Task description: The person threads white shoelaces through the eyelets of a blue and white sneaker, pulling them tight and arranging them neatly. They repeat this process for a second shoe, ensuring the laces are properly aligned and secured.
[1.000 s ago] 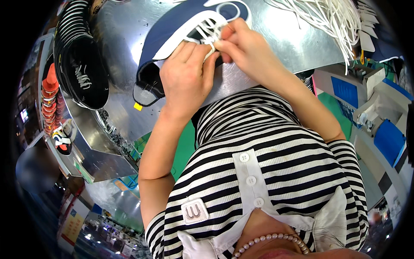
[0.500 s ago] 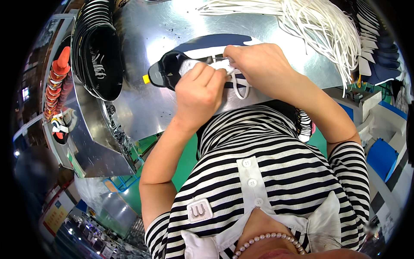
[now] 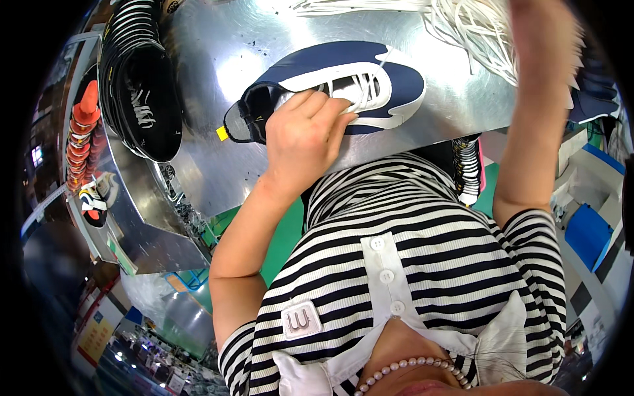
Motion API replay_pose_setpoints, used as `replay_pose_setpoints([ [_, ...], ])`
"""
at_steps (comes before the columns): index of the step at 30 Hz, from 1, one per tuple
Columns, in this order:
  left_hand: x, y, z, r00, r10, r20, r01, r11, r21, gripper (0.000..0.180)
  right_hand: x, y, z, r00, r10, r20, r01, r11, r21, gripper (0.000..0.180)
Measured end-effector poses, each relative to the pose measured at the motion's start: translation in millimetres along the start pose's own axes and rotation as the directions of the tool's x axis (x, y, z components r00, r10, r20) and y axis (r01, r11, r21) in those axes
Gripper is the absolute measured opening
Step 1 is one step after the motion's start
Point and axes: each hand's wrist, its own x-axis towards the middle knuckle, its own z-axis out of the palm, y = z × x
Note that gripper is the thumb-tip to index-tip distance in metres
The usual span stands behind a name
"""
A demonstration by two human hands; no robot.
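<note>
A navy and white shoe upper lies on its side-to-side length across the metal table, its black-lined heel opening to the left with a yellow tab. White lace crosses its eyelets near the toe. My left hand rests over the throat of the upper, fingers bent and closed on its edge; the fingertips are partly hidden. Far to the right, my right hand is off the upper, blurred at the picture's edge beside a bundle of white laces. Whether it holds anything is not visible.
A stack of black shoe uppers stands at the table's left edge. More navy uppers are stacked at the far right. Orange-red shoe parts line a side rack on the left. The metal table ends just before my body.
My right hand has left the lace at the upper and swung right and away toward the lace bundle. My left hand stays on the upper, whose laced toe now shows.
</note>
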Motion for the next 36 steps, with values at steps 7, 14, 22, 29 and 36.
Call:
replay_pose_setpoints([
  [7,6,5,-10,0.834,-0.541,0.105,0.502,0.666,-0.552,0.057,-99,58,47,0.805,0.428,0.411,-0.459,0.888,-0.028,0.017],
  [14,6,1,7,0.8,-0.595,-0.079,0.572,0.796,-0.2,0.044,-103,68,61,0.844,0.373,0.385,-0.329,0.928,-0.178,0.016],
  [22,4,-2,20,0.812,-0.552,-0.189,0.486,0.819,-0.305,0.033,-112,48,40,0.843,0.38,0.382,-0.257,0.906,-0.336,0.017],
  [29,5,0,17,0.814,-0.557,-0.166,0.506,0.82,-0.266,0.035,-110,48,34,0.798,0.3,0.523,-0.005,0.871,-0.491,0.015],
  [36,3,7,18,0.831,-0.525,-0.184,0.446,0.826,-0.344,0.027,-100,47,64,0.707,0.326,0.628,0.254,0.712,-0.655,0.019],
])
